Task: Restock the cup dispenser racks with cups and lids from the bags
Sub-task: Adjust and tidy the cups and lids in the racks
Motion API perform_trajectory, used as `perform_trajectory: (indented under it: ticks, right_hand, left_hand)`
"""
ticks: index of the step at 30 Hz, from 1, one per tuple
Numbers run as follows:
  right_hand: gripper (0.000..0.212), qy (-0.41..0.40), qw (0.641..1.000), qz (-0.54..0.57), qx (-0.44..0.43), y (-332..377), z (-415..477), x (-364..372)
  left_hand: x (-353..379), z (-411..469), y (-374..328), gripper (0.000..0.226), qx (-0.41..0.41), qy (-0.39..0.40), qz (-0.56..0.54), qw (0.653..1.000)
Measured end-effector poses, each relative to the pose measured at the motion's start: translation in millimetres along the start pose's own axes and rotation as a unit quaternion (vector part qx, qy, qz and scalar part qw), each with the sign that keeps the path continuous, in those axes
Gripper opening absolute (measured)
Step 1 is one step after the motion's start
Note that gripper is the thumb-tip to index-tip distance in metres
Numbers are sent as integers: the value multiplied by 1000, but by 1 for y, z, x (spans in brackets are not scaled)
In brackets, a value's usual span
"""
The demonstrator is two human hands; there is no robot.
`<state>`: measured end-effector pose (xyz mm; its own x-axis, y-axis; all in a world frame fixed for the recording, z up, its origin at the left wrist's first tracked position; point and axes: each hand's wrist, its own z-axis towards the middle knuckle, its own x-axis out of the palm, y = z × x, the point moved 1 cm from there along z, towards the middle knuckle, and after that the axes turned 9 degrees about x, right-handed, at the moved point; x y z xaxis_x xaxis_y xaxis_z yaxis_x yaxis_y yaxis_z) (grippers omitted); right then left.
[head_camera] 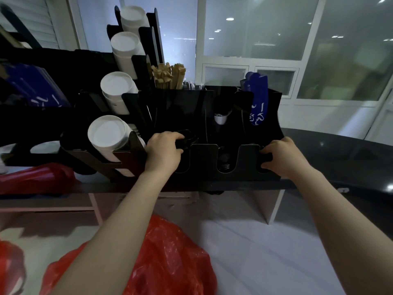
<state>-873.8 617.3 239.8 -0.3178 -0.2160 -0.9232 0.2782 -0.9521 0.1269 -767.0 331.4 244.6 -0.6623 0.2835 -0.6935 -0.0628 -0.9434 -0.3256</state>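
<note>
A black dispenser rack (204,154) stands on the dark counter, with three front slots. My left hand (162,152) grips a stack of black lids (188,137) at the left slot. At the right slot my right hand (280,157) curls round more black lids (265,157). The middle slot shows a low stack of black lids (224,161). Left of it, a tiered black rack holds white cup stacks (109,135) lying on their sides. A red plastic bag (170,258) lies below, between my forearms.
Wooden stirrers (168,75) stand in a rear compartment and blue packets (257,99) in the right one. A second red bag (36,177) lies on the counter at the left. The dark counter (340,154) extends to the right. Glass partitions stand behind.
</note>
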Motion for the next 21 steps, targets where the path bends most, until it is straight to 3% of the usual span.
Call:
perform_trajectory:
  ticks: [4, 9, 12, 16, 21]
  right_hand:
    - [45, -1, 1000, 3, -3, 0, 0, 0]
    - [39, -6, 1000, 4, -11, 1, 0, 0]
    - [34, -8, 1000, 3, -12, 1, -2, 1]
    - [38, -11, 1000, 9, -19, 1, -2, 2]
    - [42, -17, 999, 22, -21, -1, 0, 0]
  left_hand:
    - [-6, 0, -8, 39, 3, -54, -71, 996]
    - [-6, 12, -51, 40, 124, -64, -101, 985]
    - [17, 18, -83, 41, 172, -11, -31, 985]
    - [44, 24, -90, 38, 113, 65, 48, 990]
    - [54, 18, -91, 48, 168, 39, 128, 977]
